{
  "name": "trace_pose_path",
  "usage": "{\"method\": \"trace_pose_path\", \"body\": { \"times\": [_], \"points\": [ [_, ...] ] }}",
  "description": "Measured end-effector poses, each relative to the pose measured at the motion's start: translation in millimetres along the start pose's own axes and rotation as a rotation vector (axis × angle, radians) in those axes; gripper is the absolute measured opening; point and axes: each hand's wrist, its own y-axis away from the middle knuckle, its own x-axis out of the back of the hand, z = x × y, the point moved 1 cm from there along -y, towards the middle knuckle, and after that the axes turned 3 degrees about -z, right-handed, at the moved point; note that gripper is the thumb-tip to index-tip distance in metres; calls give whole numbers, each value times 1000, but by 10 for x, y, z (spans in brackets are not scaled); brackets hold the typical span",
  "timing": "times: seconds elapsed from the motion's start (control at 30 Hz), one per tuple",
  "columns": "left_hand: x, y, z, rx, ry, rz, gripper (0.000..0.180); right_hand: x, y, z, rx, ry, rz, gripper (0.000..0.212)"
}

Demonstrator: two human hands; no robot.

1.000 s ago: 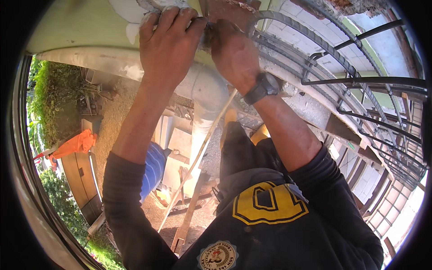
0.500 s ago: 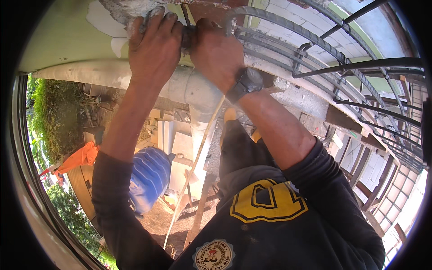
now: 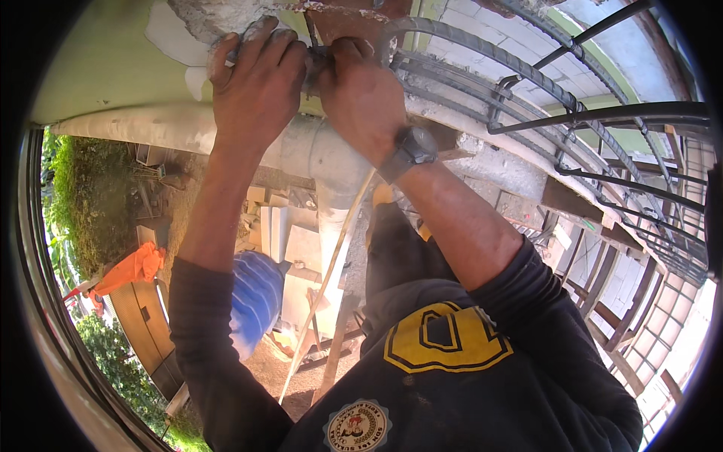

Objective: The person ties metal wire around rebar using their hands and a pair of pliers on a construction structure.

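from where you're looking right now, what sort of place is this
Most likely a building site, perhaps a house being built or repaired: bare steel bars tied in a cage at the right, an unplastered block wall behind them, and chipped concrete at the top.

Compared with one second ago, the left hand (image 3: 256, 94) and right hand (image 3: 361, 98) appear a little lower and more left. More chipped concrete (image 3: 218, 16) shows above the left hand, and more blue striped cloth (image 3: 257, 297) beside the left sleeve (image 3: 207, 339).
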Motion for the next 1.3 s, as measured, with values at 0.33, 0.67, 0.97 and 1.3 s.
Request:
{"method": "trace_pose_path", "body": {
  "times": [0.33,0.67,0.97,1.3],
  "points": [
    [3,9,-12,-23,68,42,11,-69,49,17,-71,-87,-17,18],
    [-9,17,-54,-65,141,93,13,-44,54,-38,-103,-113,-41,23],
    [-70,10,140,52,-5,-67,28,-115,75,29,-140,-150,22,22],
    [-146,20,329,192,-5,-142,30,-132,54,40,9,135,-19,9]
  ]
}}
